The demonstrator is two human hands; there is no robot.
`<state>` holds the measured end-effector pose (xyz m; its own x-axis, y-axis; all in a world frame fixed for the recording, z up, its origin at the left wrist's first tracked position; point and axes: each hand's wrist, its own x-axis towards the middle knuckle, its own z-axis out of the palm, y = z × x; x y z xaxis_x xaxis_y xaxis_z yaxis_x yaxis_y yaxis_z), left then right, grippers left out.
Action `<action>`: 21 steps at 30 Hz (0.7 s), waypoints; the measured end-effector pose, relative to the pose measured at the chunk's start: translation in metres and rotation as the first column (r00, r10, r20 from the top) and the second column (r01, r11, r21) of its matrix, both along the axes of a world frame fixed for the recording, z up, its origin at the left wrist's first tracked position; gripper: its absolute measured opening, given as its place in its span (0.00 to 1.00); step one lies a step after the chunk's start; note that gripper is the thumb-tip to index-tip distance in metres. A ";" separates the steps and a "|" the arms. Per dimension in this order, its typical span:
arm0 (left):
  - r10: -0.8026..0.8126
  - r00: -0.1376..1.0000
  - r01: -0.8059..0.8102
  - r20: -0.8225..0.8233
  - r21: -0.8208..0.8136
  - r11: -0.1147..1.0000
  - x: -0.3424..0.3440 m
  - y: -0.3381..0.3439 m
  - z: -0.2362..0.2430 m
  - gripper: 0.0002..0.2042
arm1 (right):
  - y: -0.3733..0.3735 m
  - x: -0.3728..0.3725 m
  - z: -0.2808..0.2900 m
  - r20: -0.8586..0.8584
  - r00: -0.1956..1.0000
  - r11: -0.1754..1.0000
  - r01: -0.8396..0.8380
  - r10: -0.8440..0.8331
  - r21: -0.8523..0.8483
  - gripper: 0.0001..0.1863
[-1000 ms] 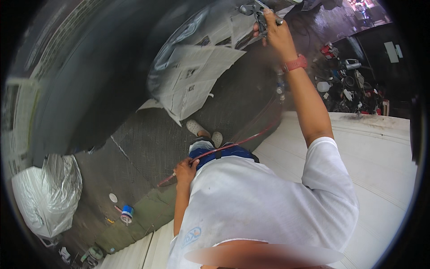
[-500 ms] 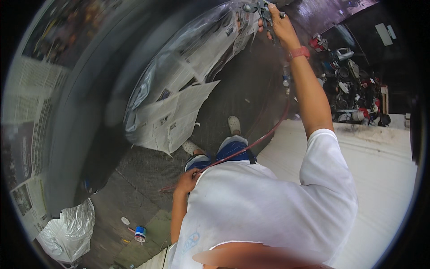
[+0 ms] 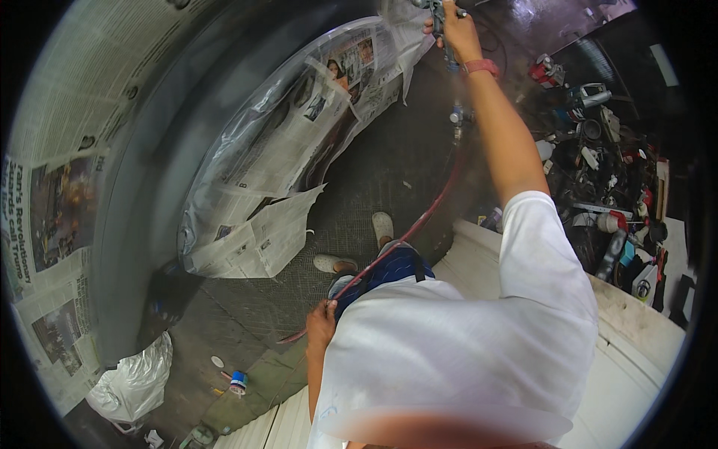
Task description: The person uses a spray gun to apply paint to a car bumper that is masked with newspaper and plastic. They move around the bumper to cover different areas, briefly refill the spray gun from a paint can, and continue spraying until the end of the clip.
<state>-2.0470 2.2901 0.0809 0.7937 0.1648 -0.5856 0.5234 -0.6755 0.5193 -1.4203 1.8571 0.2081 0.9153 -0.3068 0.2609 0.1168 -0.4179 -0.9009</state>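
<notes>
Near the top edge, my right hand (image 3: 461,36) is wrapped round a metal spray gun (image 3: 437,16), whose front end is partly cut off by the frame. A red hose (image 3: 428,217) hangs below the gun from a metal fitting (image 3: 458,117) and runs down past my waist. My left hand (image 3: 321,323) is closed round that hose beside my hip. Left of the gun curves a smooth grey car body panel (image 3: 126,224). Newspaper and clear plastic sheeting (image 3: 250,120) cover the rounded shape inside the panel's arch, one newspaper sheet (image 3: 258,236) hanging loose at its lower end.
More newspaper (image 3: 60,224) lines the panel's outer side. A crumpled silvery plastic cover (image 3: 136,382) and a small blue can (image 3: 238,382) are at the lower left. Tools and cluttered parts (image 3: 598,165) fill the right, beyond a white ribbed panel (image 3: 624,359).
My right hand and the spray gun have shifted slightly up and left. The view has turned, bringing more newspaper and clutter into sight. My left hand still grips the hose.
</notes>
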 end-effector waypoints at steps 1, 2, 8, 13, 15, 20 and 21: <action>0.022 1.000 -0.023 0.007 0.016 1.000 0.002 -0.008 0.003 0.21 | -0.003 0.004 -0.005 0.071 0.997 0.994 0.014 -0.006 -0.110 0.32; 0.039 0.998 -0.040 0.045 0.035 0.999 0.004 -0.014 0.004 0.21 | -0.005 0.005 -0.007 -0.001 1.000 1.000 -0.027 0.027 -0.003 0.32; 0.053 0.998 -0.048 -0.023 0.165 0.985 0.009 -0.031 0.003 0.22 | 0.010 -0.060 0.006 -0.149 0.935 0.911 -0.262 0.320 0.317 0.32; 0.055 0.998 -0.058 0.029 0.113 0.992 0.006 -0.048 0.003 0.21 | 0.004 -0.088 0.018 -0.122 0.837 0.744 -0.396 0.534 0.539 0.32; 0.040 0.999 -0.043 0.035 0.111 0.993 0.008 -0.055 0.004 0.21 | -0.006 -0.072 0.010 -0.187 0.841 0.776 -0.351 0.507 0.525 0.32; 0.068 0.997 -0.070 0.023 0.124 0.990 0.014 -0.068 0.015 0.22 | -0.024 0.001 -0.023 -0.306 0.908 0.900 -0.146 0.287 0.411 0.34; 0.093 0.995 -0.095 0.024 0.129 0.987 0.014 -0.069 0.019 0.22 | -0.027 0.013 -0.028 -0.323 0.915 0.913 -0.100 0.240 0.396 0.35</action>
